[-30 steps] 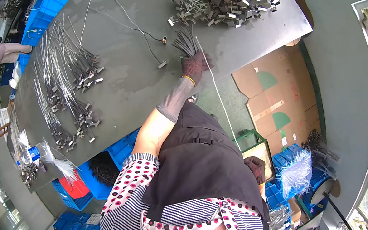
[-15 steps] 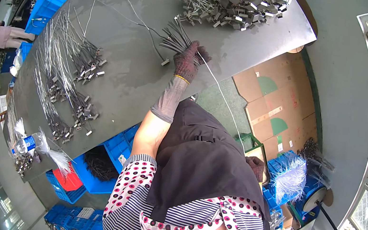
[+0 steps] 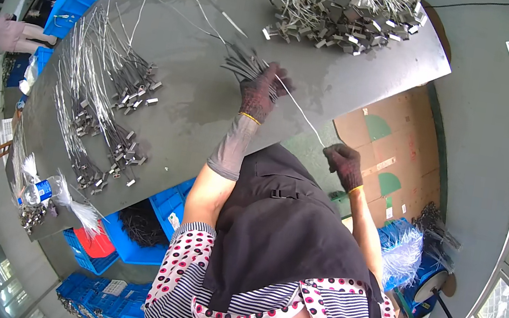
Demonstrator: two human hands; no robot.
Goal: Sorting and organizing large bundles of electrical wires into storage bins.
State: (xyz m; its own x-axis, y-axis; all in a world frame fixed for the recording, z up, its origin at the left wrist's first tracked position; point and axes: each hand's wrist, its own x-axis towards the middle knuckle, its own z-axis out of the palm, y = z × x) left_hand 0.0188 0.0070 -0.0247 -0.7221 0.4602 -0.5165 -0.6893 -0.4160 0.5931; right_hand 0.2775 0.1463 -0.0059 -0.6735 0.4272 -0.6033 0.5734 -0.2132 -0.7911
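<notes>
My left hand [image 3: 259,96], in a dark reddish knit glove, is closed around a bundle of thin dark wires [image 3: 240,65] above the grey metal table. A thin white cord [image 3: 301,110] runs from that hand down to the right. In its pinched fingers my right hand [image 3: 344,166], gloved the same way, grips the lower part of the cord, just off the table's near edge. One wire with a pale end [image 3: 233,24] reaches out beyond the bundle, slightly blurred.
On the table [image 3: 190,105] lie a spread of silvery wires with small metal connectors [image 3: 134,97] at left and a dense connector pile [image 3: 349,21] at the far side. A bottle [image 3: 39,191] stands at left. Blue crates [image 3: 140,231] are below; cardboard [image 3: 397,142] lies right.
My right hand has risen from beside the box at lower right and now grips the white cord. The cord spans a shorter stretch between my hands. The view has shifted slightly.
</notes>
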